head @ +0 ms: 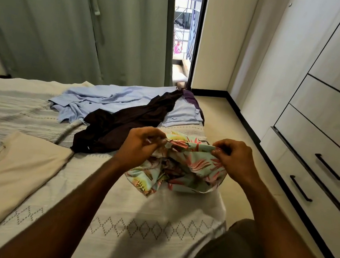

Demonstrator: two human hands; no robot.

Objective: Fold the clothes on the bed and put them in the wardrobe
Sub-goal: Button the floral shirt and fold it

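Floral garment (183, 165) bunched between both hands above the bed (129, 221): left hand (140, 144) pinches its top edge on one end, right hand (234, 157) pinches the other. Beyond the hands lie a dark brown garment (126, 122) and light blue shirt (103, 99); a cream t-shirt (12, 174) lies flat left of the left hand. Wardrobe (328, 129) drawers stand right of the right hand.

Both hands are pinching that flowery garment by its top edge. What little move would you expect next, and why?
Probably lifting and shaking it out flat. The left hand and right hand pinch the floral garment by its upper edge, but the rest hangs bunched and crumpled over the bed, too tangled to fold.
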